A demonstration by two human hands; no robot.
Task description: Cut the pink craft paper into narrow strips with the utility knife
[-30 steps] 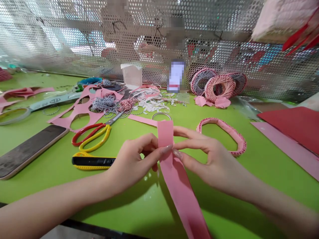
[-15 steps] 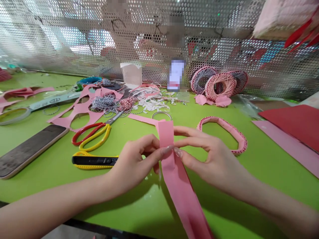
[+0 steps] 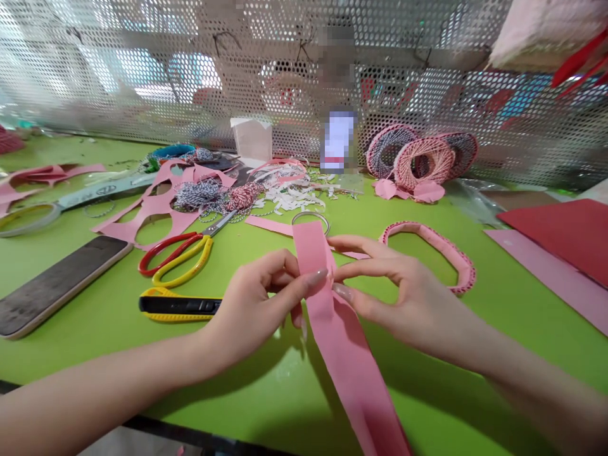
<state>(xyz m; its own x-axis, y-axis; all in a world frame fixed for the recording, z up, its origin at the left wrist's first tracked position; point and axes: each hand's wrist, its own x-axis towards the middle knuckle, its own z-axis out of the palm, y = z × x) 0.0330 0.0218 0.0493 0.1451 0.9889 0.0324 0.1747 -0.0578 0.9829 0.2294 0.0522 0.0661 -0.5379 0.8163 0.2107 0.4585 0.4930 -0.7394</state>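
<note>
I've got left hand (image 3: 266, 297) pinching pink strip (image 3: 344, 354), right hand (image 3: 396, 285) pinching its 3-o'clock edge; red-and-yellow scissors (image 3: 208, 238) at left hand's 10 o'clock.

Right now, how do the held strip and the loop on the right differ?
The left hand holds the strip, the right hand at its edge; the loop lies on the table. The strip looks plain; the loop has a darker patterned edge. The strip runs out of frame; the loop doesn't. Both are pink.
</note>
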